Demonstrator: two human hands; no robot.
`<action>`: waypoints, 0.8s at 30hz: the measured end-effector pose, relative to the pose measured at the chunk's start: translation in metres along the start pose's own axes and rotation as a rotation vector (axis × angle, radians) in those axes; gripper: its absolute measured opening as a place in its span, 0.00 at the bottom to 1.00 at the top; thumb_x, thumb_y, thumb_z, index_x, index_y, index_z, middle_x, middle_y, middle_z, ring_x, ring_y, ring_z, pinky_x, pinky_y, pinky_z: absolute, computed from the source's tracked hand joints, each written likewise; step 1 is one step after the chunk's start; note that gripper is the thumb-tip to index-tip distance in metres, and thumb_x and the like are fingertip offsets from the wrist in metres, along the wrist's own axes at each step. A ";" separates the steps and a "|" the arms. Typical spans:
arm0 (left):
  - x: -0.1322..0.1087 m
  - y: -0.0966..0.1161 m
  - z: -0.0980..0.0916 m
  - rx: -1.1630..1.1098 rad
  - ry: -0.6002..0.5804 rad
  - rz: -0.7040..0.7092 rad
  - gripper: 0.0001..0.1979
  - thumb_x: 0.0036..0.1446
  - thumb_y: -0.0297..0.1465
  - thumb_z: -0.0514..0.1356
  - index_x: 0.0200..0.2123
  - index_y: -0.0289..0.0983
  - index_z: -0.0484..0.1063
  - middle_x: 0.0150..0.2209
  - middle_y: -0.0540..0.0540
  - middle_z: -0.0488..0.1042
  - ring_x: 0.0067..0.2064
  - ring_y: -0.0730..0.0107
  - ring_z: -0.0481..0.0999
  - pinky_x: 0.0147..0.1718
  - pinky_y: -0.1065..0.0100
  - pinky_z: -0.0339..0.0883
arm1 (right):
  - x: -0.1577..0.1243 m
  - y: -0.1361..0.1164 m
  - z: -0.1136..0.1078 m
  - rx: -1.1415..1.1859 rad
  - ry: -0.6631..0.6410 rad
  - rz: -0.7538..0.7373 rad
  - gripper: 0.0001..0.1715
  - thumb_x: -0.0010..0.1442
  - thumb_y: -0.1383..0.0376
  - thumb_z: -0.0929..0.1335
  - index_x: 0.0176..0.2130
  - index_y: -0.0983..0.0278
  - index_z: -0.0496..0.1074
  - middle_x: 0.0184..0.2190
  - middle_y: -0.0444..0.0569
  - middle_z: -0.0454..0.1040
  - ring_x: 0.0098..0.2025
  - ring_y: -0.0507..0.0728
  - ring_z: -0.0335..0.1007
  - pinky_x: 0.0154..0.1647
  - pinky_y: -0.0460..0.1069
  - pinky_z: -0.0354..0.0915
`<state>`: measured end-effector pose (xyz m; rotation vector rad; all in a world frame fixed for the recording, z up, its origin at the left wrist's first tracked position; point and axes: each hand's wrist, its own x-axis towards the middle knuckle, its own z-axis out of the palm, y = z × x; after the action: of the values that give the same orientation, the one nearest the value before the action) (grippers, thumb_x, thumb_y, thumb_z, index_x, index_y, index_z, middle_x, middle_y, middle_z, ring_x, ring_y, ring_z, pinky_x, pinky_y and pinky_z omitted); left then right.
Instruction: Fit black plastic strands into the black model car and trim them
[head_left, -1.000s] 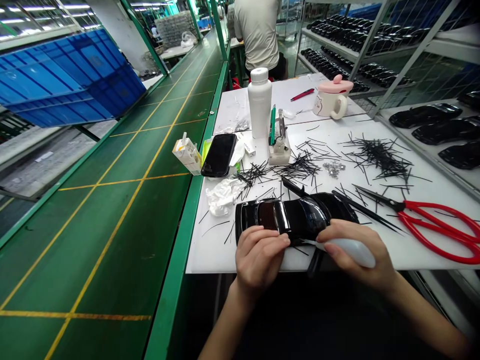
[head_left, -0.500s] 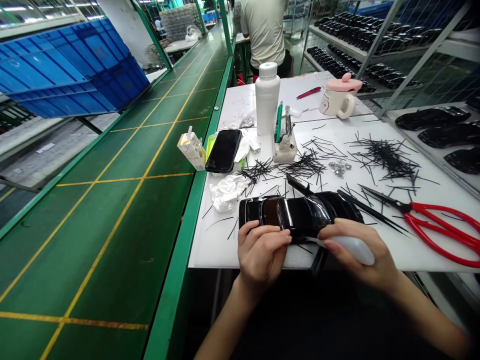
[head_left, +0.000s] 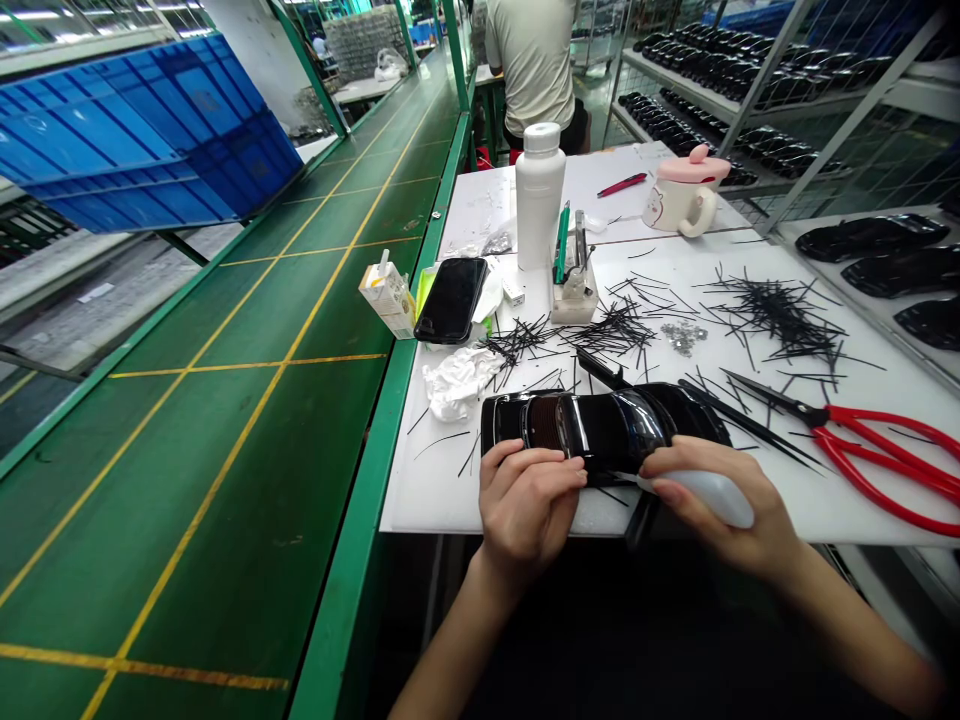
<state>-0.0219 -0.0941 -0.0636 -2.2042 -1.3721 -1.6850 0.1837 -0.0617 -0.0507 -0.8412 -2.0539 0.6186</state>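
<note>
A glossy black model car (head_left: 600,425) is clasped by the curled left hand (head_left: 527,510) — steadied, apparently, for close work. A white bulb-handled tool (head_left: 716,497) is gripped in the closed right hand (head_left: 724,465), its tip at the car

Factory floor. Long green conveyor bench (head_left: 255,450) ruled in yellow runs away from camera; tilted blue plastic bin (head_left: 142,130) left of it, above grey floor (head_left: 90,310). Right: wire shelving (head_left: 750,100) stacked with glossy black moulded parts (head_left: 757,70). Strip lights (head_left: 34,14) overhead. Person in pale T-shirt (head_left: 532,60) beyond, back turned.
</note>
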 end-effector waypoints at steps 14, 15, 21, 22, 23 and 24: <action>0.000 0.000 -0.001 -0.001 -0.012 -0.006 0.11 0.54 0.16 0.63 0.36 0.38 0.72 0.34 0.54 0.81 0.39 0.75 0.79 0.53 0.66 0.63 | 0.001 -0.002 -0.002 0.020 -0.008 0.010 0.05 0.63 0.71 0.66 0.37 0.60 0.70 0.29 0.44 0.75 0.26 0.53 0.69 0.28 0.49 0.65; 0.000 0.000 -0.001 0.005 -0.012 -0.007 0.11 0.55 0.17 0.63 0.36 0.38 0.72 0.34 0.54 0.81 0.39 0.75 0.79 0.53 0.65 0.63 | 0.001 -0.002 -0.002 0.021 -0.009 0.008 0.05 0.63 0.71 0.66 0.37 0.60 0.70 0.28 0.44 0.75 0.25 0.53 0.67 0.27 0.49 0.64; 0.001 0.001 -0.001 0.022 -0.022 -0.012 0.11 0.55 0.17 0.63 0.36 0.38 0.72 0.34 0.54 0.81 0.39 0.74 0.79 0.52 0.65 0.64 | -0.003 0.000 -0.001 0.058 0.035 0.031 0.05 0.63 0.69 0.66 0.36 0.59 0.71 0.28 0.45 0.76 0.28 0.55 0.72 0.29 0.50 0.68; 0.001 0.001 -0.001 0.023 -0.022 -0.011 0.11 0.55 0.17 0.63 0.36 0.38 0.72 0.34 0.54 0.81 0.39 0.74 0.79 0.52 0.65 0.64 | -0.005 0.000 -0.002 0.091 0.055 0.065 0.05 0.64 0.68 0.66 0.36 0.59 0.72 0.28 0.45 0.76 0.29 0.56 0.73 0.29 0.49 0.69; 0.002 0.001 -0.001 0.020 -0.021 -0.009 0.11 0.54 0.17 0.64 0.36 0.38 0.72 0.34 0.54 0.81 0.39 0.74 0.79 0.52 0.65 0.64 | -0.007 0.000 -0.005 0.133 0.084 0.105 0.06 0.64 0.66 0.66 0.36 0.58 0.73 0.28 0.45 0.76 0.29 0.56 0.74 0.28 0.49 0.69; 0.002 0.001 -0.001 0.017 -0.019 -0.007 0.11 0.54 0.17 0.64 0.36 0.38 0.72 0.34 0.53 0.81 0.39 0.74 0.79 0.52 0.65 0.64 | -0.009 0.000 -0.010 0.180 0.130 0.151 0.08 0.65 0.63 0.66 0.35 0.57 0.75 0.29 0.45 0.77 0.29 0.56 0.74 0.25 0.48 0.68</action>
<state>-0.0226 -0.0942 -0.0615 -2.2142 -1.3946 -1.6523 0.1962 -0.0672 -0.0493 -0.9107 -1.8004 0.7975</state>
